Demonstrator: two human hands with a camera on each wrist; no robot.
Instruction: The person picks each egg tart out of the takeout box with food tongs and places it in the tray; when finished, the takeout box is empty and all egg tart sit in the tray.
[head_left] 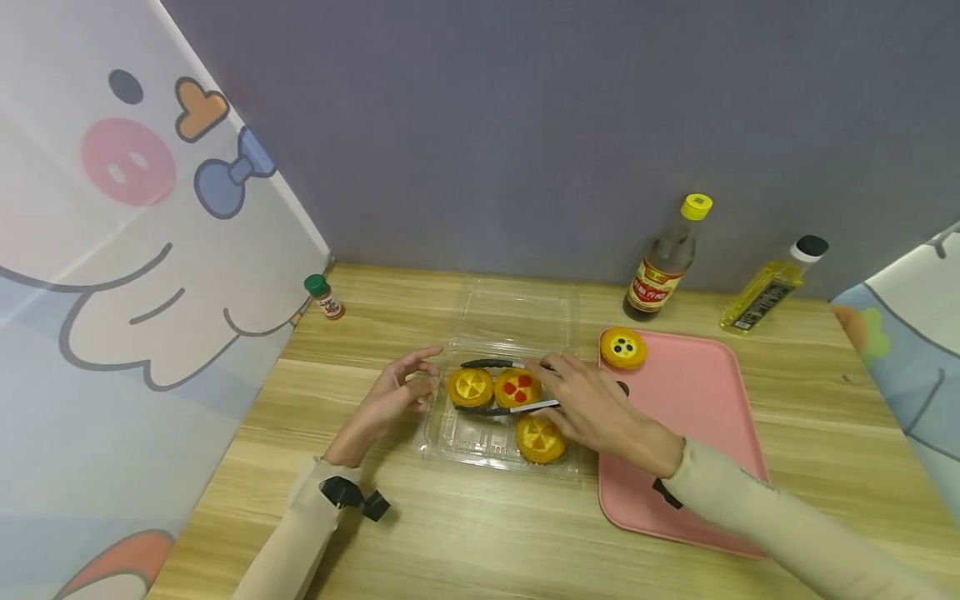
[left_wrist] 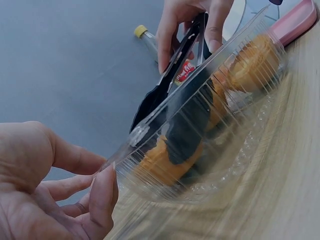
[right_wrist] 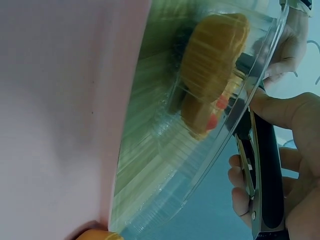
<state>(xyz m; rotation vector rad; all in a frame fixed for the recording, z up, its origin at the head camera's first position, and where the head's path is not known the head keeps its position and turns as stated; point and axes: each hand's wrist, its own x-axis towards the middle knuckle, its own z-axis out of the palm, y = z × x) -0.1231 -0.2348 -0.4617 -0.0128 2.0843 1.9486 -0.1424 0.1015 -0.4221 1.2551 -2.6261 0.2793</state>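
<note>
The right hand holds long black-and-silver tongs sideways mid-frame, tips pointing left; how the left hand grips, I can't tell.

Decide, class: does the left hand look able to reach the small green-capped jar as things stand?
Probably yes: bare tabletop lies between the left hand and the jar, though that hand seems to pinch the clear container's edge.

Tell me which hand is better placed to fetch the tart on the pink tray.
Likely the right hand: it holds the tongs and is nearer the pink tray and its tart. The left hand is by the left edge of the clear container, farther away, without tongs.
</note>
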